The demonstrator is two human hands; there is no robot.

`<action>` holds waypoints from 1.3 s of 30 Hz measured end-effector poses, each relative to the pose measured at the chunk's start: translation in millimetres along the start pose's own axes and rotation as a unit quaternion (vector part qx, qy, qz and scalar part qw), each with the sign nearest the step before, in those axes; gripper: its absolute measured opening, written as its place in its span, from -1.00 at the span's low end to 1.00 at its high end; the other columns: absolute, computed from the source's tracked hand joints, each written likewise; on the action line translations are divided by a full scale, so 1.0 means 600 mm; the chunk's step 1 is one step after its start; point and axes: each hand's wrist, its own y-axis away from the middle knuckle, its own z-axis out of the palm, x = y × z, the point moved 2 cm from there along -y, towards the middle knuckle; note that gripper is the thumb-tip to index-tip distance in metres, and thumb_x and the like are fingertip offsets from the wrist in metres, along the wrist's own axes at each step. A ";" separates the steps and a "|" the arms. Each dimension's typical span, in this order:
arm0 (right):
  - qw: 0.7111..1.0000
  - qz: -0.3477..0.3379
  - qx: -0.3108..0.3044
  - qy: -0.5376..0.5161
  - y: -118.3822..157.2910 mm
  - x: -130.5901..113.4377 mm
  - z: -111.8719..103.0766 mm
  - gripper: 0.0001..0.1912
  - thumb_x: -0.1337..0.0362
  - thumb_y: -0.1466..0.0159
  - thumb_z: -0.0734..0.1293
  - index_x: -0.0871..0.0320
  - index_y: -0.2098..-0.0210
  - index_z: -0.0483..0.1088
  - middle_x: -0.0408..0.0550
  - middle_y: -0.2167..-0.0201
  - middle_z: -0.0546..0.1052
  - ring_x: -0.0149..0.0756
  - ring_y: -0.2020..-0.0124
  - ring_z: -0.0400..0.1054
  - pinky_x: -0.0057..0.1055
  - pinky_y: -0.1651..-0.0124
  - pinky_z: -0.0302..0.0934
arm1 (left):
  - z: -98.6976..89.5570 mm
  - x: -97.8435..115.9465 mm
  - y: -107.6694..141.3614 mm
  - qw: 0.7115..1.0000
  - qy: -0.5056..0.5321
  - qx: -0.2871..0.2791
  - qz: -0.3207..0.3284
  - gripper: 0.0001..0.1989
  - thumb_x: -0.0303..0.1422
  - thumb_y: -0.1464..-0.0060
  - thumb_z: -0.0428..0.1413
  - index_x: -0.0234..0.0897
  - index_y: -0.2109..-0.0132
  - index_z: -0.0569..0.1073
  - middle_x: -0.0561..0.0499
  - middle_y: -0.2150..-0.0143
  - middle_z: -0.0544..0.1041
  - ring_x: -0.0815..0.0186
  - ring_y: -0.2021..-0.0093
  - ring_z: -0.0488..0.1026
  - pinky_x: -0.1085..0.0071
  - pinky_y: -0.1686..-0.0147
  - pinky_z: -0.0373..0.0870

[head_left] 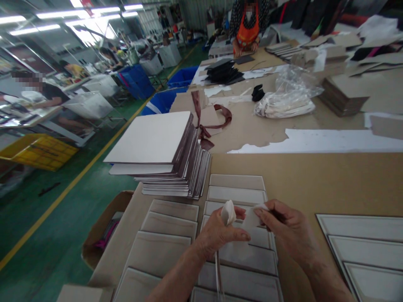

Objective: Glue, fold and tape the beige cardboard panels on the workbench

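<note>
My left hand (pixel 220 230) is curled round a bunched white roll of thin strip (pixel 228 213), with its thumb stretched toward the right. My right hand (pixel 285 220) pinches a small, thin whitish piece (pixel 252 218) between thumb and fingers; whether it is paper or tape I cannot tell. Both hands hover over a column of overlapping pale panels with darker edges (pixel 248 258). Some narrow pale strands (pixel 218 272) hang below my left hand. A second overlapping row of panels (pixel 160 247) lies to the left.
A tall stack of boards (pixel 151 138) stands beyond my left hand. More dark-edged panels (pixel 368 251) lie at right. Farther back are a brown ribbon (pixel 220 123), a plastic bag (pixel 286 100) and a co-worker in an orange apron (pixel 248 31). A cardboard box (pixel 103 230) stands beside the table.
</note>
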 end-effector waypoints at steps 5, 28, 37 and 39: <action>0.988 -0.068 0.002 0.141 0.007 -0.026 0.010 -0.68 0.05 -0.23 0.30 0.13 0.50 0.45 -0.19 0.64 0.36 -0.41 0.59 0.16 -0.46 0.53 0.03 | 0.016 0.009 0.001 1.000 -0.001 0.003 0.012 -0.49 -0.23 0.40 0.40 -0.34 0.22 0.51 0.08 0.46 0.47 0.39 0.47 0.33 0.49 0.45 0.24; 0.993 0.072 0.090 0.040 -0.092 0.058 -0.071 -0.57 -0.10 -0.01 0.37 0.17 0.41 0.48 -0.17 0.64 0.41 -0.40 0.61 0.18 -0.45 0.54 0.04 | -0.094 0.000 -0.067 0.980 0.007 0.198 0.003 -0.75 -0.24 0.21 0.27 -0.28 0.51 0.39 0.22 0.69 0.19 0.54 0.68 0.03 0.56 0.68 -0.07; 0.967 0.016 0.206 0.150 -0.142 0.101 -0.067 -0.66 -0.04 -0.03 0.35 0.14 0.50 0.45 -0.11 0.53 0.45 -0.25 0.43 0.32 -0.38 0.38 0.14 | -0.091 -0.020 -0.131 0.942 0.028 0.332 0.036 -0.75 -0.20 0.16 0.22 -0.33 0.44 0.46 0.24 0.73 0.15 0.53 0.73 0.03 0.56 0.72 -0.07; 0.959 -0.008 0.221 0.175 -0.154 0.112 -0.061 -0.66 -0.05 -0.05 0.34 0.13 0.52 0.43 -0.11 0.51 0.43 -0.24 0.42 0.31 -0.36 0.35 0.14 | -0.093 -0.024 -0.146 0.929 0.016 0.367 0.036 -0.76 -0.22 0.13 0.21 -0.34 0.44 0.47 0.22 0.74 0.18 0.51 0.73 0.08 0.55 0.73 -0.04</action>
